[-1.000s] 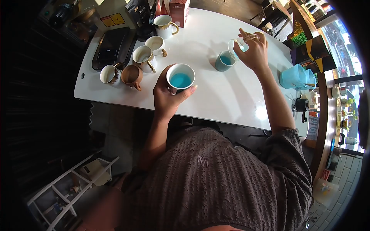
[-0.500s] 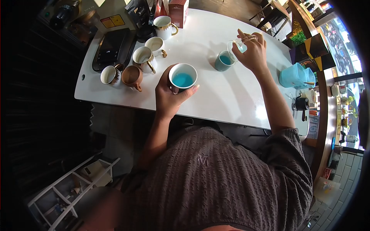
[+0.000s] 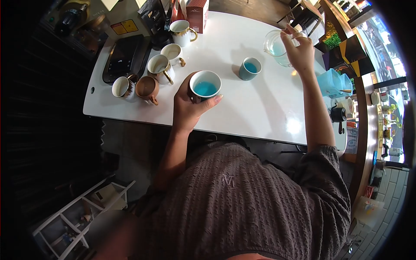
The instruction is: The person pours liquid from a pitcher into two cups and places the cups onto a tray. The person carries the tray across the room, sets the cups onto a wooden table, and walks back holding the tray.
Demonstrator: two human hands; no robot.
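My left hand (image 3: 190, 103) is wrapped round a cup (image 3: 205, 84) with a white inside and blue liquid in it, held near the table's front edge. To its right a grey-green cup (image 3: 250, 69) stands upright on the table, also with blue liquid. At the far right my right hand (image 3: 300, 48) grips a clear glass pitcher (image 3: 275, 46). A little pale blue liquid shows in the pitcher, its spout side facing left. The fingers partly hide the pitcher's right side and handle.
Several mugs, among them a brown mug (image 3: 147, 88) and a white mug with a gold handle (image 3: 183, 33), stand on the left of the white table (image 3: 277, 113). Behind them lies a black scale (image 3: 124, 57). Light blue containers (image 3: 331, 82) stand at the right edge.
My right hand has moved right with the pitcher, away from the grey-green cup, and the pitcher is now more upright. My left hand with its cup has barely moved.
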